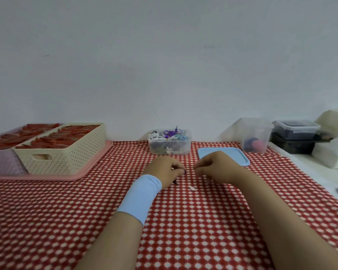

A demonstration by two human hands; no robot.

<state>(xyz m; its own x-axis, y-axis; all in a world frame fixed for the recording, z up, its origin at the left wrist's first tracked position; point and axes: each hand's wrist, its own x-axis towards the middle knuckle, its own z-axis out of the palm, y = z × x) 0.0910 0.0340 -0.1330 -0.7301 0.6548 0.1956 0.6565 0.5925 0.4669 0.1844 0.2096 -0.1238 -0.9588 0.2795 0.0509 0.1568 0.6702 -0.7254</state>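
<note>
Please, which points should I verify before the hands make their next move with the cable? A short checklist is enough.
1. Grip: the left hand holds the dark cable: ok.
2. The right hand pinches something: cannot tell.
3. The small white piece lies free on the cloth: ok.
4. The clear box is open: ok.
5. The blue lid lies flat beside the box: ok.

A wide, smooth, light-blue elastic wristband (140,197) wraps the forearm just behind the left hand (165,170), at lower centre of the frame. The right hand (217,168) and its forearm are bare.
</note>
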